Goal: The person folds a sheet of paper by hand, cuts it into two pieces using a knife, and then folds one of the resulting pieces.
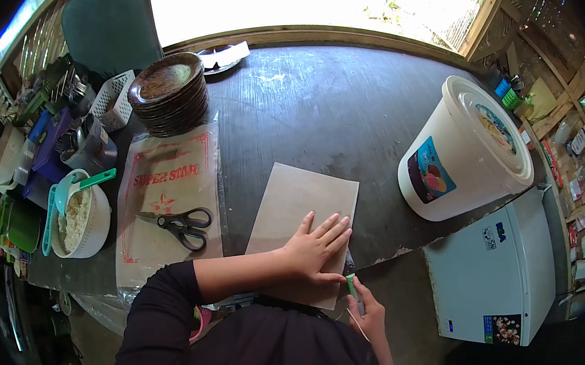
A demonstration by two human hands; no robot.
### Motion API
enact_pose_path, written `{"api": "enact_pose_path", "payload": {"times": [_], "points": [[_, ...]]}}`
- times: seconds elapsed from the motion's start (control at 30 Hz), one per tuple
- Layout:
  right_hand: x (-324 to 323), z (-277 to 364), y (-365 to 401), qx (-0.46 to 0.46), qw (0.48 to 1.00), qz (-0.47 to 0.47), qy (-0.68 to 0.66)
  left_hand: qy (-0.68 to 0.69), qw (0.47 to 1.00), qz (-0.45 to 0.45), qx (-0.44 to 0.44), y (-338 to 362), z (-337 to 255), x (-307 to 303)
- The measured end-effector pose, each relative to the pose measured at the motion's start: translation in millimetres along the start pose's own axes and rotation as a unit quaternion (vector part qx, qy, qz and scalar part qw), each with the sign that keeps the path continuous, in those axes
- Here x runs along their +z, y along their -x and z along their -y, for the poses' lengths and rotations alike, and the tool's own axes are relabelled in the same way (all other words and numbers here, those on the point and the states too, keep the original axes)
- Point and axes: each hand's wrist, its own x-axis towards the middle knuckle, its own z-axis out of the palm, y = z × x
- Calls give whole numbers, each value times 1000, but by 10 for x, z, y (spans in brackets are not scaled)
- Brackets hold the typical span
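Note:
My left hand [318,247] lies flat with spread fingers on a sheet of brown paper [290,210], which may be a folded stack. At the sheet's lower right edge, my right hand [368,318] grips a slim green-and-grey cutter [354,292]. Its blade is not visible. A thin pale strip [358,324] hangs by the right hand. To the left, black-handled scissors [182,227] rest on a clear plastic pack of brown paper [169,149] with red "SUPER STAR" print.
A large lidded white bucket [422,153] stands on the dark table [300,99] at right, near a white freezer [489,265]. Stacked brown plates [167,93] and a white tub of rice-like food [94,227] with a green-handled scoop [95,179] stand left.

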Motion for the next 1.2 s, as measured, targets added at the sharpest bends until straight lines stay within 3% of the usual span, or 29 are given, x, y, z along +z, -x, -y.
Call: {"api": "enact_pose_path", "payload": {"times": [0.17, 0.23, 0.33, 0.4, 0.53, 0.6, 0.93, 1.2], "points": [[-67, -20, 162, 28, 999, -27, 0, 4, 1000, 0, 3, 10, -17, 12], [-83, -69, 224, -4, 999, -46, 6, 1, 1000, 2, 9, 12, -37, 16], [-143, -74, 267, 23, 1000, -21, 3, 11, 1000, 1, 13, 7, -103, -50], [-182, -49, 253, 42, 999, -14, -6, 62, 995, 76, -28, -90, -71, -159], [-214, 68, 189, 60, 998, 3, -10, 100, 993, 16, -58, -303, 204, -106], [-194, 51, 163, 33, 999, -5, -9, -13, 998, -39, -49, -333, 272, -40], [10, 31, -106, -33, 999, -14, -2, 8, 999, -11, -32, -250, 176, -3], [-139, 4, 101, 16, 1000, -9, 0, 3, 999, 5, -35, -246, 159, -29]]}}
